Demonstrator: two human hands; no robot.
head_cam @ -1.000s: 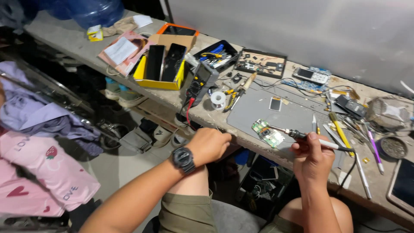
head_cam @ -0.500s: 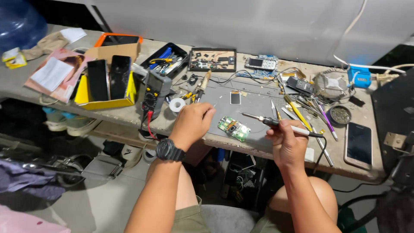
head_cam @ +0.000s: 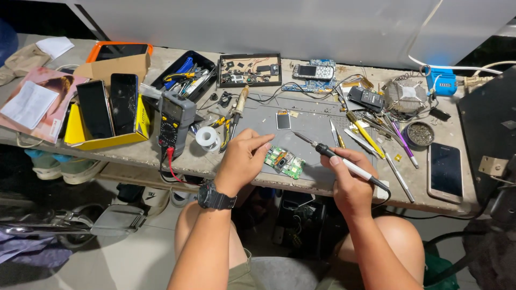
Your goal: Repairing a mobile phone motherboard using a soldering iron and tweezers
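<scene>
Gripping a soldering iron (head_cam: 344,162), right hand (head_cam: 349,185); green circuit board (head_cam: 285,161) beside loosely curled left hand (head_cam: 242,161).

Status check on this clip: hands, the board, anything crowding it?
Right hand grips black-handled soldering iron, tip raised. Left hand beside small green circuit board on grey mat. Solder spool, multimeter stand left, apart.

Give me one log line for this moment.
left hand: fingertips beside green circuit board | right hand: gripping soldering iron, tip above grey mat | multimeter left
</scene>
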